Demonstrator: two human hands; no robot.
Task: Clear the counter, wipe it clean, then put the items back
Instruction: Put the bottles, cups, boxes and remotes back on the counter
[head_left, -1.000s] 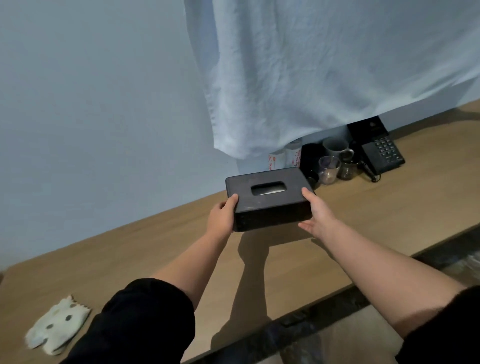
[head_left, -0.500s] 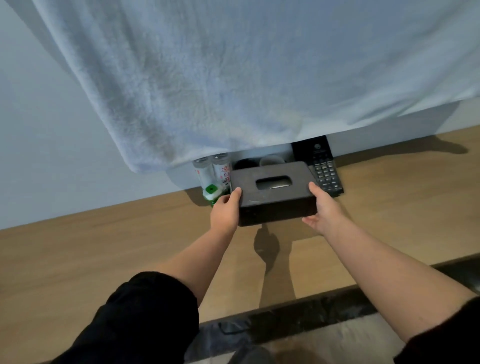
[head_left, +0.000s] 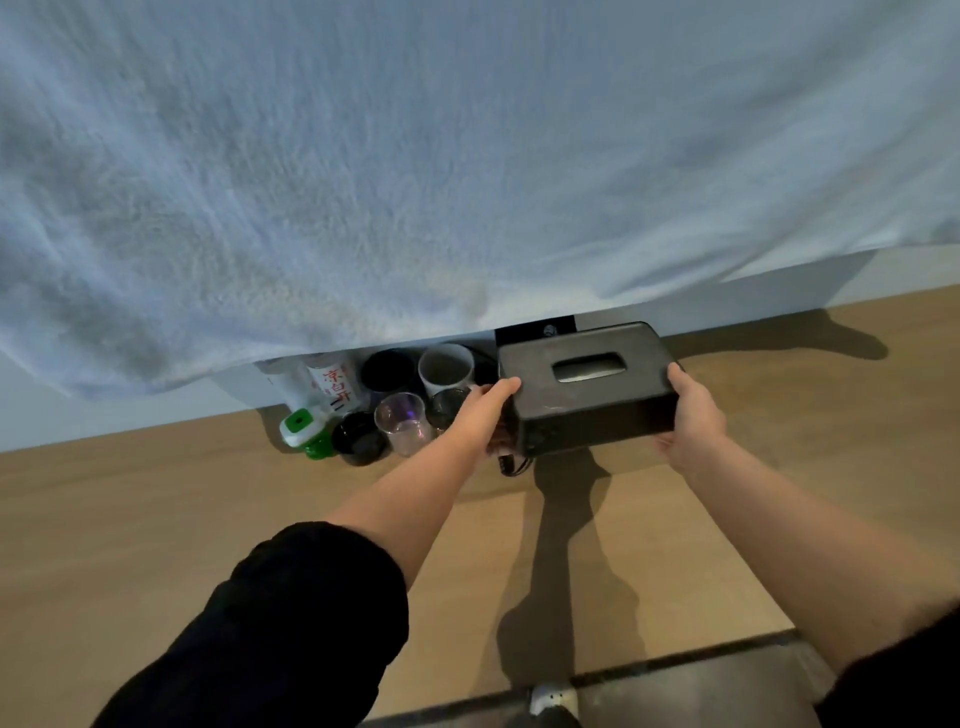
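Observation:
I hold a black tissue box (head_left: 587, 384) between both hands, above the wooden counter (head_left: 156, 519) near the back wall. My left hand (head_left: 485, 413) grips its left end with the thumb on top. My right hand (head_left: 693, 421) grips its right end. The box covers most of a black phone (head_left: 535, 330) behind it. To its left stand water bottles (head_left: 332, 384), a clear glass (head_left: 402, 423), a white cup (head_left: 445, 366), dark cups (head_left: 387, 369) and a green-topped white item (head_left: 304, 431).
A large white towel (head_left: 467, 156) hangs over the upper view and hides the wall and the bottle tops. A black cord (head_left: 511, 465) shows under the box. The counter's dark front edge (head_left: 675, 665) runs along the bottom right.
The box has moved rightward and back, in front of the phone. The view closed in on the wall; the towel fills more of it. The cups and glasses left of the box show again.

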